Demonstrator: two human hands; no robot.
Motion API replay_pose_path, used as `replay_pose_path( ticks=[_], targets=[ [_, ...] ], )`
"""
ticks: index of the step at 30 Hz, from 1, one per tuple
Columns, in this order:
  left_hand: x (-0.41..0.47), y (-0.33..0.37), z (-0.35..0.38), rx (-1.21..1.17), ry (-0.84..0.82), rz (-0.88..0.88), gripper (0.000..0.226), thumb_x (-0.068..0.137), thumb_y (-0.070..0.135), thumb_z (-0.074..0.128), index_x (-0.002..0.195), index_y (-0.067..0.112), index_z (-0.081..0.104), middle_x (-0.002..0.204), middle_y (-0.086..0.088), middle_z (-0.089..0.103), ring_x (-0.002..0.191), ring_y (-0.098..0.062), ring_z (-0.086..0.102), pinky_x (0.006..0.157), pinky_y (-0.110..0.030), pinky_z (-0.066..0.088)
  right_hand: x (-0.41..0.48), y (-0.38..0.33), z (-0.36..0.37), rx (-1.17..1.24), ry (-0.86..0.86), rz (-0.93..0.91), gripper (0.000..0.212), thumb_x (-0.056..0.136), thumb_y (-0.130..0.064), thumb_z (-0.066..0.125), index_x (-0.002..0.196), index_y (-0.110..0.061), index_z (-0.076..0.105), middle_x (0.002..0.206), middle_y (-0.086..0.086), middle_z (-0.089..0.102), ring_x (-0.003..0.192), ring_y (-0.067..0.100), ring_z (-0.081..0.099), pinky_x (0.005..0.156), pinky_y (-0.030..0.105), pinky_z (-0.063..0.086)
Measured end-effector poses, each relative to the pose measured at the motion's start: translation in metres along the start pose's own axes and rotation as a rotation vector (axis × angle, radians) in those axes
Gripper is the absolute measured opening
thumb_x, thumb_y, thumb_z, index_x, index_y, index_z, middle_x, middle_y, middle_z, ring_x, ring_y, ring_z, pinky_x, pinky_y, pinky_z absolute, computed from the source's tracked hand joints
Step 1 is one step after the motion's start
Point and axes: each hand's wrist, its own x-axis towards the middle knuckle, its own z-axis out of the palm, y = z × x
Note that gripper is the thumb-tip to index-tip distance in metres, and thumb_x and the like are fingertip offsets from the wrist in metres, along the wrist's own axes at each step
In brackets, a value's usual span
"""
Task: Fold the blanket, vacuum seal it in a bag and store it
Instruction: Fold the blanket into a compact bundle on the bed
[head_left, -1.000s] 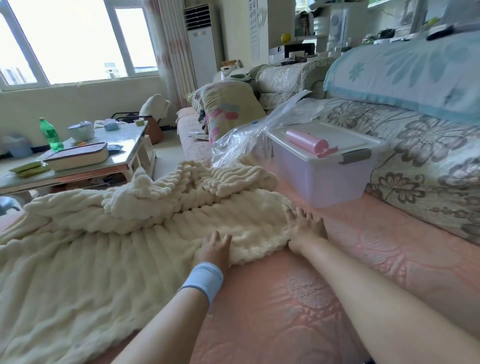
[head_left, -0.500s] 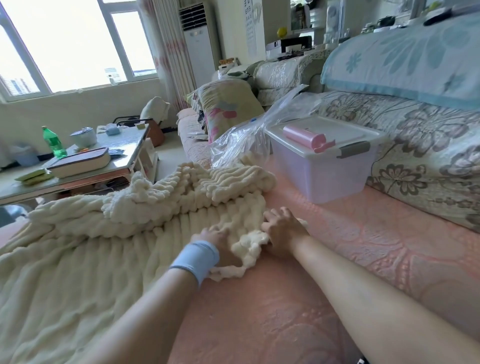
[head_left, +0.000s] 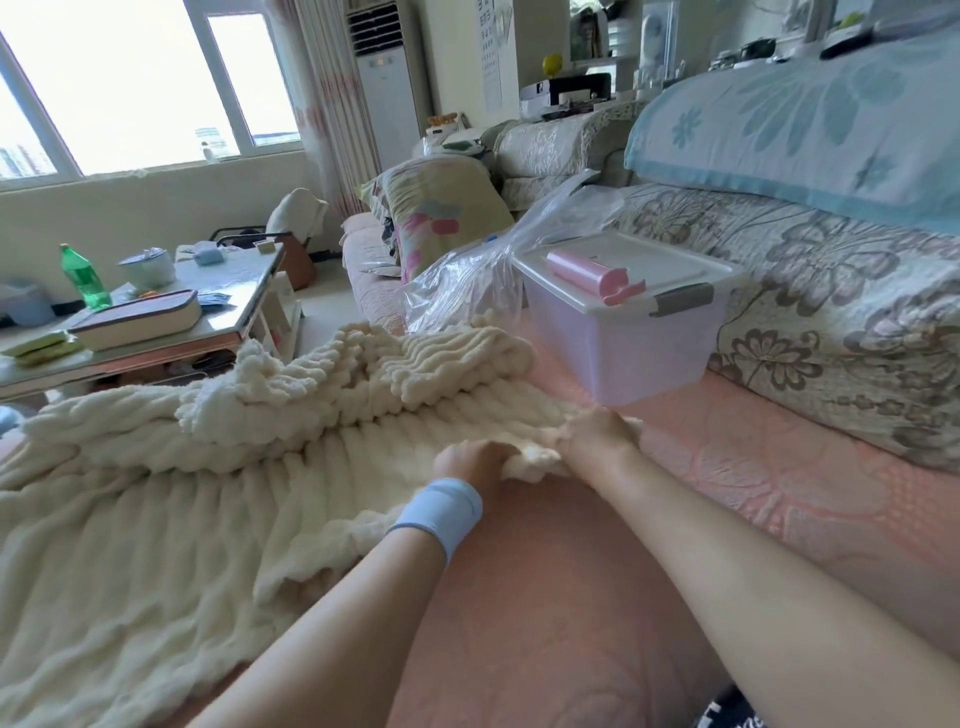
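Note:
A cream ribbed blanket (head_left: 171, 519) lies spread and partly bunched over the pink sofa seat (head_left: 753, 483). My left hand (head_left: 470, 462), with a pale blue wristband, grips the blanket's right edge. My right hand (head_left: 597, 434) grips the same edge just to the right, close to the left hand. Behind the blanket lies a crumpled clear plastic bag (head_left: 483, 275). A translucent storage box (head_left: 634, 348) with a white lid stands on the seat at the right, and a pink pump (head_left: 592, 273) lies on its lid.
The sofa backrest with a flowered cover (head_left: 831, 312) rises at the right. A flowered pillow (head_left: 436, 213) leans further back on the seat. At the left stands a coffee table (head_left: 228, 312) with a book, a green bottle and a bowl.
Both hands went from lying flat on the blanket's edge to gripping it and bunching it together. The edge has lifted off the seat a little.

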Motion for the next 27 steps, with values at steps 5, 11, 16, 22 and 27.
replay_pose_path(
  ticks=[5, 11, 16, 22, 27],
  targets=[
    [-0.016, 0.061, 0.013, -0.056, -0.217, 0.162, 0.018, 0.088, 0.023, 0.058, 0.102, 0.017, 0.067, 0.107, -0.009, 0.067, 0.096, -0.028, 0.062, 0.085, -0.035, 0.049, -0.037, 0.025, 0.008, 0.070, -0.421, 0.223, 0.050, 0.092, -0.039, 0.059, 0.139, -0.025, 0.056, 0.147, 0.001, 0.052, 0.138, 0.022, 0.046, 0.107, 0.038, 0.036],
    [-0.053, 0.029, 0.014, -0.332, -0.272, 0.080, 0.047, 0.087, 0.042, 0.064, 0.132, 0.033, 0.057, 0.136, 0.006, 0.056, 0.121, -0.015, 0.055, 0.106, -0.028, 0.040, -0.059, 0.002, -0.009, 0.070, -0.763, 0.131, 0.069, 0.089, -0.038, 0.037, 0.156, -0.022, 0.031, 0.160, 0.010, 0.031, 0.149, 0.041, 0.020, 0.108, 0.078, 0.006],
    [-0.104, -0.057, -0.003, -0.316, 0.137, -0.039, 0.032, 0.086, 0.012, 0.045, 0.099, 0.034, 0.065, 0.109, 0.012, 0.062, 0.098, -0.014, 0.059, 0.086, -0.028, 0.049, -0.079, -0.067, -0.070, 0.525, -0.204, -0.053, 0.071, 0.088, -0.015, 0.046, 0.155, -0.032, 0.033, 0.159, 0.001, 0.037, 0.145, 0.024, 0.036, 0.123, 0.045, 0.021],
    [-0.183, -0.156, 0.012, -0.155, 0.010, -0.187, 0.042, 0.072, 0.055, 0.052, 0.106, 0.030, 0.053, 0.109, 0.005, 0.054, 0.100, -0.021, 0.052, 0.081, -0.030, 0.044, -0.085, -0.181, -0.107, 0.738, -0.115, -0.408, 0.076, 0.088, -0.050, 0.061, 0.155, -0.044, 0.024, 0.153, 0.000, 0.045, 0.133, 0.023, 0.048, 0.102, 0.032, 0.042],
    [-0.223, -0.233, 0.037, -0.045, -0.124, -0.325, 0.087, 0.071, 0.047, 0.070, 0.145, 0.036, 0.025, 0.140, 0.002, 0.027, 0.132, -0.024, 0.033, 0.107, -0.035, 0.037, -0.055, -0.230, -0.095, 0.623, -0.277, -0.334, 0.078, 0.091, -0.040, 0.060, 0.157, -0.040, 0.019, 0.160, 0.004, 0.033, 0.141, 0.029, 0.040, 0.113, 0.041, 0.037]
  ],
)
